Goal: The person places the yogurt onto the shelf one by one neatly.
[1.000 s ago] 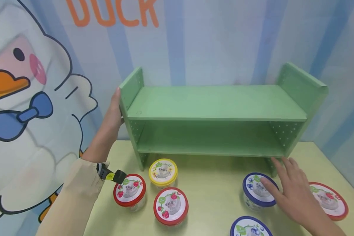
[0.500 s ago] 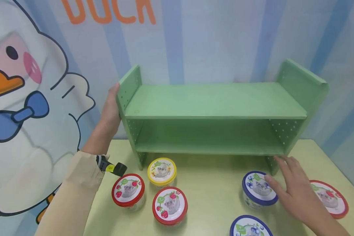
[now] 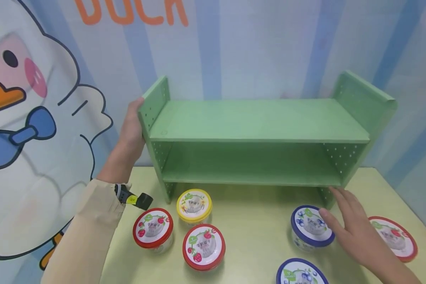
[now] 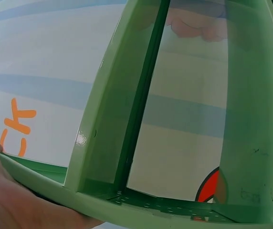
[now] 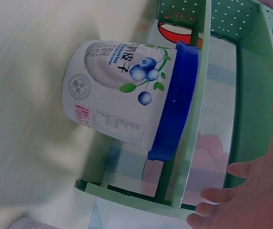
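A light green two-tier shelf (image 3: 259,118) stands on the table. My left hand (image 3: 131,124) grips its left side panel near the upper front edge. The left wrist view shows this hand (image 4: 22,202) along the panel's outer face, with a fingertip at the rim. My right hand (image 3: 358,228) has its fingers extended, fingertips by the shelf's lower right corner, and holds nothing. Its thumb overlaps the edge of a blue-lidded blueberry cup (image 3: 313,227). In the right wrist view that cup (image 5: 122,95) appears in front of the shelf, apart from the hand (image 5: 251,191).
A yellow-lidded cup (image 3: 194,205) and two red-lidded strawberry cups (image 3: 153,228) (image 3: 204,247) stand at the front left. Another blue-lidded cup (image 3: 301,272) is cut off by the bottom edge. Right of my right hand lies a red-rimmed lid (image 3: 394,238), partly hidden. A printed backdrop (image 3: 262,47) hangs behind.
The shelf's left side has shifted slightly left with my left hand. My right hand stays near the lower right corner with little movement. The head view has drifted slightly.
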`<state>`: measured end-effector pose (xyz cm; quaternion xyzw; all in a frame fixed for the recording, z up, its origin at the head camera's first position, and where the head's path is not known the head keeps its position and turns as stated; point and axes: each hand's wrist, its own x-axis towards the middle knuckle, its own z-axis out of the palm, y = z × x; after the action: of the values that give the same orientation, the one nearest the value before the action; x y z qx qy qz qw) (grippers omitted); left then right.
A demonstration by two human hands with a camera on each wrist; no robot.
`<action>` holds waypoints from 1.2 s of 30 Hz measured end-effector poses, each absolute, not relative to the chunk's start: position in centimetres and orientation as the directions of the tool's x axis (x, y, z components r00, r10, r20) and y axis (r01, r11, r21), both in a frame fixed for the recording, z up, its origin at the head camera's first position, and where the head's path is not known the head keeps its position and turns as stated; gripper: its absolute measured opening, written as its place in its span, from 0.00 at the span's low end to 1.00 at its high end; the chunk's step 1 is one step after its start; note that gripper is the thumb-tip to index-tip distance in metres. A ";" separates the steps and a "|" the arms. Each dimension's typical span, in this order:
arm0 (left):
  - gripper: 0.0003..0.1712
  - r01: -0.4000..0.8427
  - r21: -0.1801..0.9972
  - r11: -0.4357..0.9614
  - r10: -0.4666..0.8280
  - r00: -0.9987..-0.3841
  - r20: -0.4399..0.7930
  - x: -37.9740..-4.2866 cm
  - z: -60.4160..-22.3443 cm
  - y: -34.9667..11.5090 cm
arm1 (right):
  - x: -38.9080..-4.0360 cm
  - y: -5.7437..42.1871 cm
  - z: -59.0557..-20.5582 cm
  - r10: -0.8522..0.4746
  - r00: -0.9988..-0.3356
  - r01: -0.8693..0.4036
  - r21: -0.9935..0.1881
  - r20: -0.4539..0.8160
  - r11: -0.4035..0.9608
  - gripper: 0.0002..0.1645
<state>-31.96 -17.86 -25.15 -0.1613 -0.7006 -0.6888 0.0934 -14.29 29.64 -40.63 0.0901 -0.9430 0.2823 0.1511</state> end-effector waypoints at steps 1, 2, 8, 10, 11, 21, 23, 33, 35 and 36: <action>0.30 0.352 0.936 0.000 0.094 -0.932 0.350 -32.0 -25.1 -17.8 | -14.2 29.6 -40.6 -0.082 -0.941 -0.251 -0.515 0.328 0.820 0.42; 0.30 0.350 0.937 0.006 0.089 -0.933 0.348 -32.0 -25.1 -17.8 | -14.2 29.7 -40.6 -0.080 -0.945 -0.247 -0.527 0.318 0.814 0.41; 0.31 0.342 0.940 -0.001 0.082 -0.936 0.341 -32.1 -25.0 -17.7 | -13.9 29.7 -40.7 -0.072 -0.953 -0.239 -0.580 0.295 0.779 0.42; 0.31 0.343 0.939 -0.007 0.084 -0.936 0.343 -32.1 -25.0 -17.7 | -13.8 29.7 -40.8 -0.052 -0.958 -0.217 -0.595 0.281 0.774 0.43; 0.31 0.343 0.939 -0.009 0.085 -0.936 0.342 -32.1 -25.0 -17.7 | -13.8 29.7 -40.8 -0.039 -0.961 -0.204 -0.601 0.275 0.773 0.44; 0.32 0.327 0.945 0.014 0.072 -0.943 0.325 -32.1 -25.1 -17.7 | -13.6 29.9 -40.6 0.020 -0.989 -0.082 -0.654 0.147 0.752 0.58; 0.32 0.316 0.948 0.027 0.061 -0.948 0.314 -32.1 -25.2 -17.7 | -13.6 29.9 -40.7 0.015 -0.991 -0.079 -0.654 0.136 0.752 0.62; 0.31 0.336 0.942 0.025 0.068 -0.940 0.334 -32.0 -25.1 -17.6 | -13.5 30.5 -41.9 -0.031 -0.991 -0.112 -0.688 0.129 0.717 0.71; 0.31 0.339 0.940 0.028 0.067 -0.939 0.337 -31.9 -25.0 -17.6 | -13.4 30.5 -42.1 -0.033 -0.992 -0.108 -0.696 0.120 0.710 0.72; 0.31 0.337 0.941 0.026 0.068 -0.940 0.335 -31.9 -25.0 -17.6 | -13.4 30.6 -42.3 -0.037 -0.993 -0.106 -0.704 0.113 0.702 0.72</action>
<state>-31.93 -17.59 -25.04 -0.1427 -0.7094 -0.6832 0.0985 -13.36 30.58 -42.27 0.0390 -0.9213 0.3842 0.0450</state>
